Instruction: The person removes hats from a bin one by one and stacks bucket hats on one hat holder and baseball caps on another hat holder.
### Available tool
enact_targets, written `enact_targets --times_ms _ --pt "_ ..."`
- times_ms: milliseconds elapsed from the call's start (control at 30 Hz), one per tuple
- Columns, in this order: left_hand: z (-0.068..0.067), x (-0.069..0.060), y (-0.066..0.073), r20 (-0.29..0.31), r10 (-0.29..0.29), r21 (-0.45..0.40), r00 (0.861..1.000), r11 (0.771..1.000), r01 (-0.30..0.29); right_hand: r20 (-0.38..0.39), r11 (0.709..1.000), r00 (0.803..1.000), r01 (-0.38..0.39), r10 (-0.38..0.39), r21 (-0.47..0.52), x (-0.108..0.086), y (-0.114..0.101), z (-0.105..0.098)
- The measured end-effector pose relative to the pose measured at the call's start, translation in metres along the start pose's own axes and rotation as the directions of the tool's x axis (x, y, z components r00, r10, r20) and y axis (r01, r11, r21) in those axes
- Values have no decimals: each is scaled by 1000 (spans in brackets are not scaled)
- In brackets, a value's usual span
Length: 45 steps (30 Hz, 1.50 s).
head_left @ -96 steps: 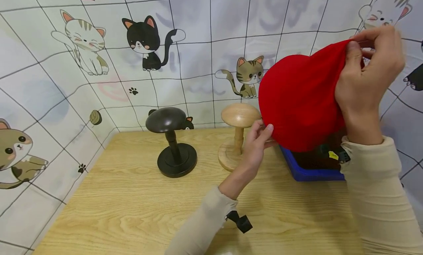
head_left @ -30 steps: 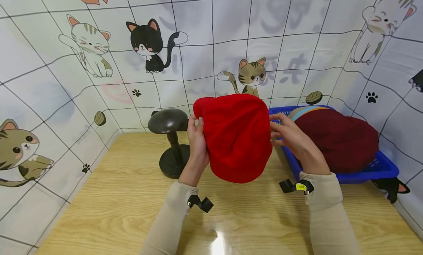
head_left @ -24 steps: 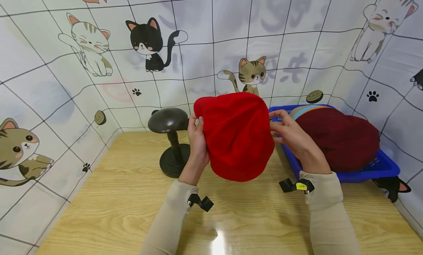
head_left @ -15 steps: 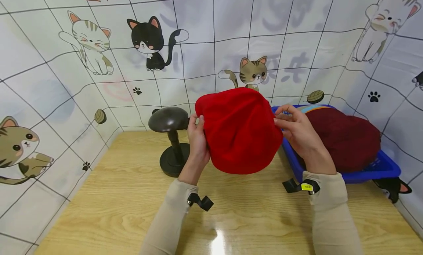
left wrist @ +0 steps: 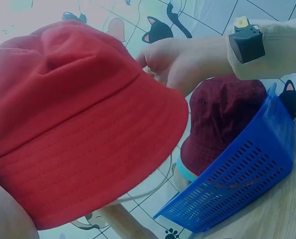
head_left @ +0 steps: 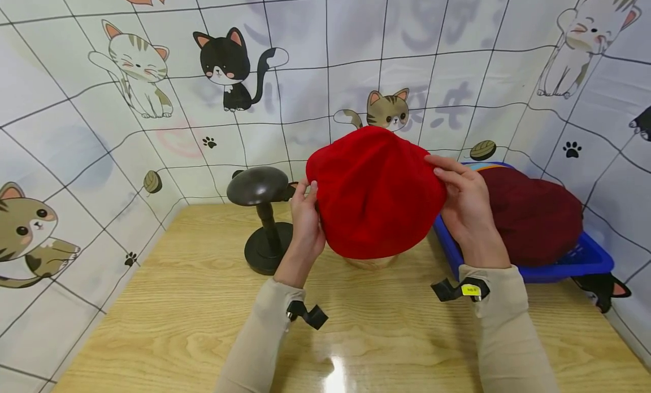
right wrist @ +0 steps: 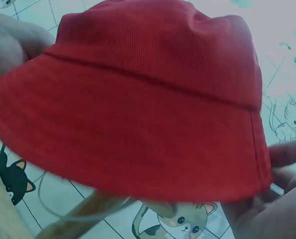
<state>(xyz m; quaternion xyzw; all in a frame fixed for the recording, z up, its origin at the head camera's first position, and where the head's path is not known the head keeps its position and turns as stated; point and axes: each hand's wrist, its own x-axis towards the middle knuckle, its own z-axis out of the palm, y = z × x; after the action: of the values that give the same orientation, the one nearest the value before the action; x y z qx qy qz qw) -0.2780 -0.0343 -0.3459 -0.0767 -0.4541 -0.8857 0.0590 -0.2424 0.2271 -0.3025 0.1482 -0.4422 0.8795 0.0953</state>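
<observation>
A red bucket hat is held up over the middle of the table, its crown toward the top. My left hand pinches its left side, thumb in front. On the opposite side, my right hand grips the edge between thumb and fingers. The hat hides most of a pale wooden hat stand; only the base's front edge shows below it in the head view. In the right wrist view the stand's post slants beneath the brim, and a thin pale cord loops down there.
A black hat stand stands left of the red hat. To the right, a blue basket holds a maroon bucket hat and something with a light blue band. A cat-patterned cloth backs the table.
The red hat came left from over the basket to the wooden stand. Within the last second it rose and spread wider, and my right hand shifted slightly right and up along its edge.
</observation>
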Motion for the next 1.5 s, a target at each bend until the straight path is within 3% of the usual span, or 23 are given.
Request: enact_targets --times_ms 267,733,900,1200,1500 --pt "0 0 -1 3 -39 -34 999 999 39 108 998 994 23 -30 64 -1 -2 -2" --pt "2 0 3 36 -99 -82 994 991 101 28 992 999 40 -44 122 0 -1 -6" --pt "2 0 3 61 -89 -118 994 988 96 58 993 997 38 -45 114 0 1 -8" --pt "-6 3 5 -6 -38 23 999 999 38 8 998 1000 2 -2 59 1 2 -8" --pt "-10 8 2 18 -49 59 999 997 48 -56 997 995 -76 78 34 7 7 -12"
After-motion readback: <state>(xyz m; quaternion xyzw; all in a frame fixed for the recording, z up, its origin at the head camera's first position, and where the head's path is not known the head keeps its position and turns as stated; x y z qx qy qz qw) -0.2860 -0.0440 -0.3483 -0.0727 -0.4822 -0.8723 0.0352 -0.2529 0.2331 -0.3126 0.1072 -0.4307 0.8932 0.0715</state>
